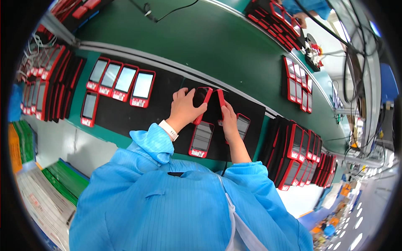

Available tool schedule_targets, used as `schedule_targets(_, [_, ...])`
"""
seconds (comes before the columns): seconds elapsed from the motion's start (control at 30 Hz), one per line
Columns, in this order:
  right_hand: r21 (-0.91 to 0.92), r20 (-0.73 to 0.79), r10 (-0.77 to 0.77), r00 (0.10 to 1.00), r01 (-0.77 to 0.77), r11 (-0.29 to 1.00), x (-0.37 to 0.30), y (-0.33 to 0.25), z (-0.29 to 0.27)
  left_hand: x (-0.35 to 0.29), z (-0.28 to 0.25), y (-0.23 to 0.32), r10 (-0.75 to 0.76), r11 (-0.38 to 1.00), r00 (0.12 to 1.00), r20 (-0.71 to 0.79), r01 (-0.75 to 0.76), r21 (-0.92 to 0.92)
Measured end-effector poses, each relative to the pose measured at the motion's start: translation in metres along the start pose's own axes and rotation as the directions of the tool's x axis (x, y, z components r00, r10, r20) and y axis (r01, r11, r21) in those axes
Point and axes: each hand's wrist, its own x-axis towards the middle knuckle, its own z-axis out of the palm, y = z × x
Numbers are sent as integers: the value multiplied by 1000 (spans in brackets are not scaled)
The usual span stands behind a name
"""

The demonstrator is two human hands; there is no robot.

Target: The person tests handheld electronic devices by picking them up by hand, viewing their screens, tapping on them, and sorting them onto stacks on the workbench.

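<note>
My left hand (183, 109), with a white band at its wrist, grips a red-framed handheld device (207, 97) that is tilted up on edge. Close beside it, my right hand (230, 122) is closed around a second red handheld device (220, 97), also raised on edge. The tops of the two lean toward each other, a small gap apart. Below them a device with a grey screen (202, 137) lies face up on the black mat (165, 90). Another face-up device (243, 124) is partly hidden behind my right hand and wrist.
Several devices with lit screens (124, 79) lie in a row on the mat's left, one darker device (89, 108) below them. Stacked trays of devices stand at left (52, 83) and right (293, 154). Beyond the metal rail (138, 52), another person's hand (300, 17) is near more devices.
</note>
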Motion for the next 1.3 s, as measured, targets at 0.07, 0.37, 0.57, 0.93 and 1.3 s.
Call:
schedule_targets(0.07, [58, -35, 85, 996, -83, 995, -6, -20, 9, -2, -2, -2, 0, 998, 998, -70, 4, 57])
schedule_targets(0.37, [179, -19, 48, 999, -44, 983, -4, -9, 5, 1, -10, -15, -90, 973, 996, 27, 94, -210])
schedule_targets(0.57, [198, -12, 105, 994, -101, 975, -6, -13, 5, 3, -15, -15, -123, 947, 990, 74, 139, -290])
schedule_targets(0.93, [178, -30, 143, 989, -135, 975, -6, -19, 8, 4, -17, -17, -115, 936, 989, 98, 141, -323])
schedule_targets(1.3, [149, -47, 166, 985, -158, 976, -6, -20, 8, 5, -17, -17, -99, 939, 992, 78, 119, -322])
